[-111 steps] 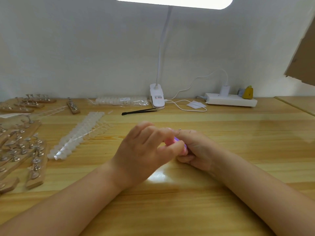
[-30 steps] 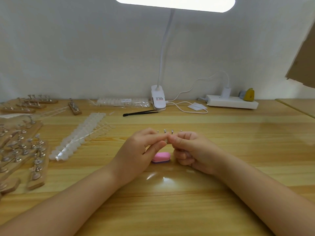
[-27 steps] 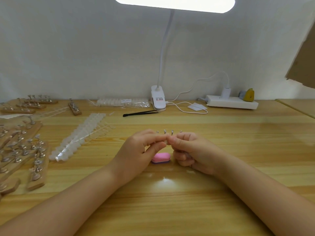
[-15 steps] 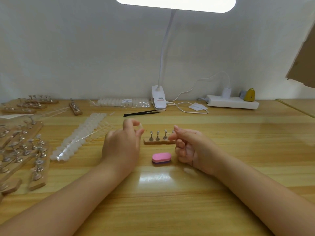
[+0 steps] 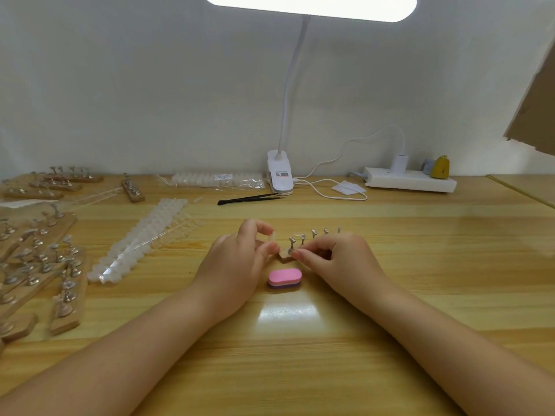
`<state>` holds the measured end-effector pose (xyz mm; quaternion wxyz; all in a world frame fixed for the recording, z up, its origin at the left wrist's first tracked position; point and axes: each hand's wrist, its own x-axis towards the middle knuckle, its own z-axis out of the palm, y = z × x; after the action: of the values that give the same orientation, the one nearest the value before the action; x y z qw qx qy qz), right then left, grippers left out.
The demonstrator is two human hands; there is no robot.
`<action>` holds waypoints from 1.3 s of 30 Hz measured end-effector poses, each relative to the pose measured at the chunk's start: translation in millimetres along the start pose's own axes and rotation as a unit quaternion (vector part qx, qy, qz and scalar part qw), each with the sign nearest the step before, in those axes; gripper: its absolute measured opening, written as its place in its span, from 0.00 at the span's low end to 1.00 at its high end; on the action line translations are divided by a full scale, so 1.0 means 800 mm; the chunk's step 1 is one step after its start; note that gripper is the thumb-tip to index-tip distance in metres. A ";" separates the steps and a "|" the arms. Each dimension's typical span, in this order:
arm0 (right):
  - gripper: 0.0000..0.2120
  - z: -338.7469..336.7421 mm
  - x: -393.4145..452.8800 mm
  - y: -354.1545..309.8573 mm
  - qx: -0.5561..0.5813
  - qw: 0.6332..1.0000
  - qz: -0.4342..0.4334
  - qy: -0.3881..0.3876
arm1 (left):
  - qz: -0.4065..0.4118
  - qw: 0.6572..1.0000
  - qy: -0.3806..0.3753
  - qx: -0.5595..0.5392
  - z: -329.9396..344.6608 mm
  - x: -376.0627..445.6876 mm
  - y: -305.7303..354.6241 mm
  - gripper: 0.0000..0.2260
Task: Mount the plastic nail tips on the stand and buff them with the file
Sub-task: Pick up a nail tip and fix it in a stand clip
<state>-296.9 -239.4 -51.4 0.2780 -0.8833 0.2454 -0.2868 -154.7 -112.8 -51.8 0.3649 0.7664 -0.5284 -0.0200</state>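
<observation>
A nail tip (image 5: 271, 236) is pinched in the left hand (image 5: 237, 259), apparently for mounting. The stand (image 5: 300, 246) is gripped and tilted by the right hand (image 5: 336, 259), likely presenting its pegs. The file (image 5: 284, 278) is left on the counter (image 5: 420, 265) just beside both hands.

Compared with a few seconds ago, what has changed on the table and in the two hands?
The pink file, earlier held between the hands, was let go and lies on the table. The hands moved apart. The left hand now pinches a clear nail tip. The right hand holds the small wooden stand, whose left end has turned toward the person. The other stands, tweezers and lamp stayed in place.
</observation>
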 end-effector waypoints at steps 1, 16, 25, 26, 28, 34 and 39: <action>0.06 0.001 0.000 0.000 -0.004 1.000 0.005 0.002 | 0.003 1.000 0.002 0.002 0.000 0.000 0.000 0.05; 0.10 0.012 0.005 -0.009 -0.144 0.988 -0.049 0.012 | 0.021 0.999 0.019 0.029 0.006 0.001 -0.006 0.06; 0.05 0.007 0.003 -0.010 0.122 0.991 -0.007 0.052 | 0.137 0.979 0.136 0.066 0.001 -0.006 0.010 0.09; 0.07 0.007 0.002 -0.010 0.145 0.988 -0.002 0.053 | 0.146 0.976 0.141 0.076 0.001 -0.006 0.011 0.09; 0.08 0.006 0.000 -0.011 0.164 0.985 -0.006 0.049 | 0.162 0.972 0.147 0.087 0.000 -0.007 0.013 0.09; 0.02 0.008 -0.003 -0.011 0.153 0.987 -0.029 0.035 | 0.168 0.970 0.140 0.102 0.000 -0.007 0.015 0.10; 0.03 0.008 -0.005 -0.013 0.148 0.987 -0.046 0.036 | 0.158 0.972 0.133 0.110 0.001 -0.007 0.014 0.10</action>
<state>-292.8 -227.0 -50.3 0.3836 -0.8317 0.1691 -0.3640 -166.5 -110.5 -47.7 0.3441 0.7041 -0.5887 0.1983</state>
